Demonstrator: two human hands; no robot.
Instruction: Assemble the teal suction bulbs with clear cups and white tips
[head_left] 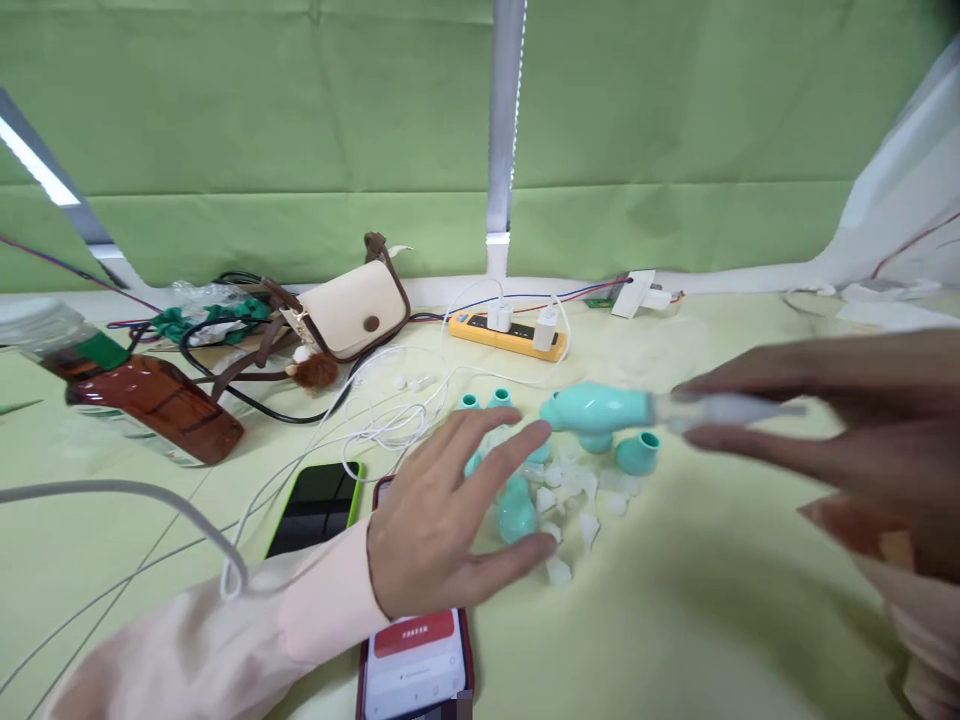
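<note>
My left hand (439, 520) reaches over the table with its fingers spread and nothing in it. Several small glossy teal pieces with round openings lie around its fingertips; one rounded teal piece (516, 512) shows between thumb and index finger. My right hand (892, 440), blurred by motion, pinches a whitish tube-like piece (739, 410) between thumb and fingers. At its left end is a teal figure-shaped piece (600, 408), lying level above the table. Another teal piece (637, 455) sits below it. White torn scraps (570, 480) are scattered beneath and between the hands.
Two phones, one green-edged (319, 508) and one with a lit screen (416, 665), lie by my left arm. A bottle of red-brown liquid (157, 400) stands at left. Behind are a cream bag (352, 310), tangled white cables (390, 425) and a yellow power strip (469, 327).
</note>
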